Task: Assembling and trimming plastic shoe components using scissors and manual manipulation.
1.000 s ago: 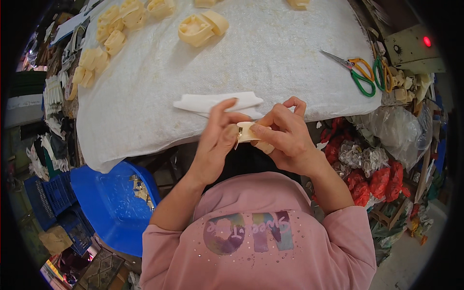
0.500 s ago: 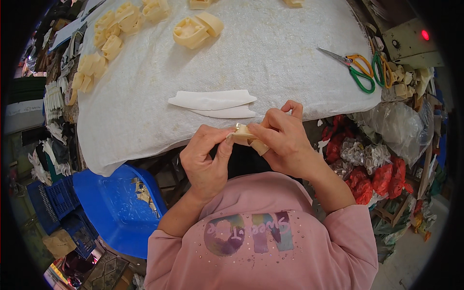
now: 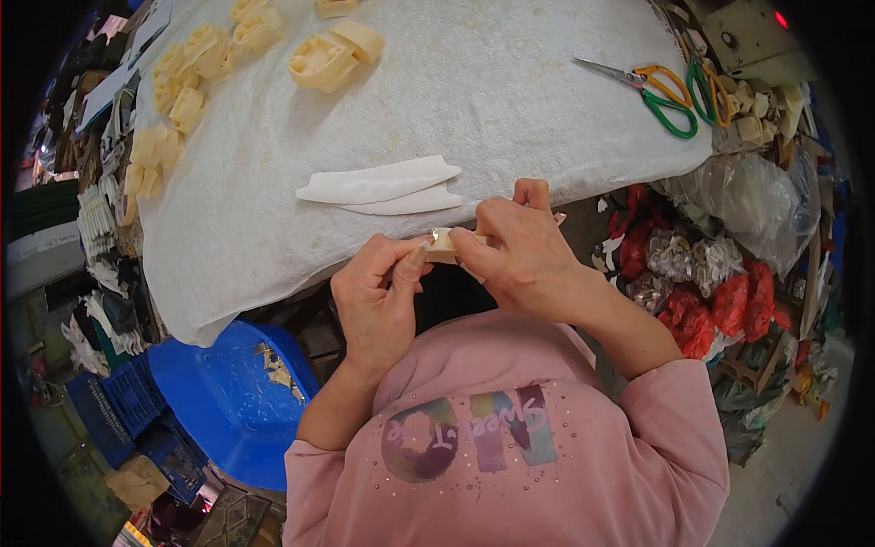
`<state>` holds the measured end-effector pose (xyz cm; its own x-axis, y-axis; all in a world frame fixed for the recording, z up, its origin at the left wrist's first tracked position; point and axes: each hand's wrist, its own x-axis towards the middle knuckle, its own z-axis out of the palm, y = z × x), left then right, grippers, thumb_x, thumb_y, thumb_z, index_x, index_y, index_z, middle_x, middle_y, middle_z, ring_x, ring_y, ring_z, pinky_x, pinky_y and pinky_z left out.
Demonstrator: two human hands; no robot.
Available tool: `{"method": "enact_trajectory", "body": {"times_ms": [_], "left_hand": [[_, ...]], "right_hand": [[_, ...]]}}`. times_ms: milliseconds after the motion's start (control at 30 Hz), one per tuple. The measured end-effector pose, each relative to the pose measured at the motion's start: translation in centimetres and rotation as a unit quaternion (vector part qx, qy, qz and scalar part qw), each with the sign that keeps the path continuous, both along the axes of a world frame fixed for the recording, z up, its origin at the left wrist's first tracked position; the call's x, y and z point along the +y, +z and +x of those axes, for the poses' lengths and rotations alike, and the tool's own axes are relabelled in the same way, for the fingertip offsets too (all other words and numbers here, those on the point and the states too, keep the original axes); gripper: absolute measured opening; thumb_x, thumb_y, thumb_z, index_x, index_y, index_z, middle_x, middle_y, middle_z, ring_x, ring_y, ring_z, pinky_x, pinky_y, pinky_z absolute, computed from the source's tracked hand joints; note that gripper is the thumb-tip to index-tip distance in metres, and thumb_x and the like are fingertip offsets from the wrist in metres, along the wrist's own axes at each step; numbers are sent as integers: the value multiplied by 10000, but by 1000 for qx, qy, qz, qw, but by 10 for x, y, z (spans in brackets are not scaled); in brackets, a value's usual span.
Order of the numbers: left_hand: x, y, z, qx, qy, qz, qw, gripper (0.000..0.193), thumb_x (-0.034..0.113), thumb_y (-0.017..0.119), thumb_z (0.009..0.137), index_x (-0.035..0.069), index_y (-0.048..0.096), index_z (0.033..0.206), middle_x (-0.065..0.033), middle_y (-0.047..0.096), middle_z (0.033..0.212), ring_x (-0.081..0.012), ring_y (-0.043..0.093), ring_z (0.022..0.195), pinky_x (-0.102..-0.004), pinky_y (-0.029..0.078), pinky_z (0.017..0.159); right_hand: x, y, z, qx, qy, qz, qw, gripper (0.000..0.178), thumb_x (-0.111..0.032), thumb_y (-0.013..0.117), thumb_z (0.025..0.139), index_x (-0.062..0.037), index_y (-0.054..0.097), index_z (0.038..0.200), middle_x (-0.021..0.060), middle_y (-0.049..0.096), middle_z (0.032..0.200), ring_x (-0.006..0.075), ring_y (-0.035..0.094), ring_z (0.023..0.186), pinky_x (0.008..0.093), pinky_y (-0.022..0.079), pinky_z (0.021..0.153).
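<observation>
Close to the table's front edge, both hands grip a cream strip [image 3: 444, 252] with a small shiny gold-coloured metal piece at its end. My left hand [image 3: 375, 290] pinches the end beside the metal, thumb and forefinger together. My right hand [image 3: 521, 248] is closed on the strip's other part, thumb on top; most of that part is hidden under its fingers. Two white flat curved pieces [image 3: 381, 187] lie overlapped on the table just beyond my hands.
A white woven cloth covers the table [image 3: 510, 118]. Cream coiled strips [image 3: 319, 64] lie at its far left. Scissors [image 3: 661, 96] with green and orange handles lie at the right. At lower left stands a blue basin [image 3: 219, 410] holding small metal pieces; red bags [image 3: 729, 305] are at right.
The cream strip has turned and looks straighter, with its trailing end now behind my right hand. My right fingers cover more of it. The whole view has shifted slightly.
</observation>
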<state>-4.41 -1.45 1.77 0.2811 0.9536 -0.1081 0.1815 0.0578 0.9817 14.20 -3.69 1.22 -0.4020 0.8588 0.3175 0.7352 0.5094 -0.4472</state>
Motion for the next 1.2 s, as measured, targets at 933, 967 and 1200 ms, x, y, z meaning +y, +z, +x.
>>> {"method": "enact_trajectory", "body": {"times_ms": [933,967,1200], "left_hand": [[6,-12,10,-39,-44,227,972,127,109,661,847,-7,615,868,-65,555,692,-122,469,566,-232,366,493],[7,-11,11,-26,-53,245,968,116,106,647,855,-3,606,852,-67,536,658,-128,460,538,-236,354,474],[6,-7,11,38,-74,309,947,200,110,639,870,-25,545,756,-36,487,598,-94,386,525,-235,287,460]], "right_hand": [[3,-4,14,213,48,-80,973,301,-8,593,703,-96,570,990,66,452,787,238,439,746,373,267,740],[3,-4,15,208,46,-83,974,313,6,586,688,-97,568,982,66,451,790,238,438,747,376,266,742],[4,5,14,166,81,-107,977,360,50,558,633,-101,575,959,65,449,787,238,437,744,381,262,748]]}}
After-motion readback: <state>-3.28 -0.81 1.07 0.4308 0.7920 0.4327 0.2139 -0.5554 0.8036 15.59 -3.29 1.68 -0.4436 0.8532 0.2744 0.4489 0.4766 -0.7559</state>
